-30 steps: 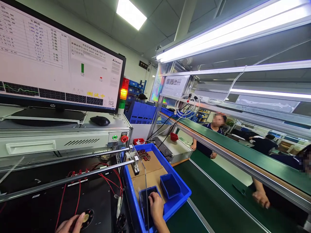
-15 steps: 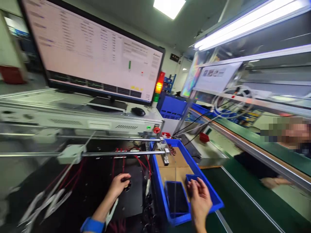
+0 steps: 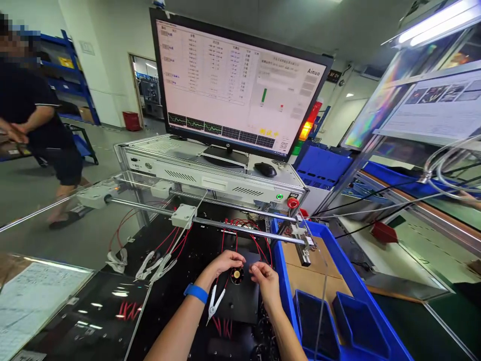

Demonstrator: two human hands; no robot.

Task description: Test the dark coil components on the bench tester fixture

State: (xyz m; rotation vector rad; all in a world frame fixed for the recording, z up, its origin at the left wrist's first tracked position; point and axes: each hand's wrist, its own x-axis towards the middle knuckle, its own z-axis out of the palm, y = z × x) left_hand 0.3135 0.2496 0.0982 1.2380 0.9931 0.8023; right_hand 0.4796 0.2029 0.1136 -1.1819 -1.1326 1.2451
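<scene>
Both hands meet over a small round black part (image 3: 236, 275) with a brass-coloured centre, lying on the black worktop (image 3: 240, 306) at six o'clock from the monitor (image 3: 235, 85). The left hand (image 3: 222, 262), wearing a blue wristband (image 3: 196, 293), curls its fingers onto the part's ten o'clock edge; the right hand (image 3: 265, 281) pinches at its three o'clock edge, a narrow grip (whether either actually clamps it I cannot tell). A white clip (image 3: 213, 304) lies at seven o'clock, red wires (image 3: 259, 248) run at twelve, a blue bin (image 3: 340, 260) stands at three.
</scene>
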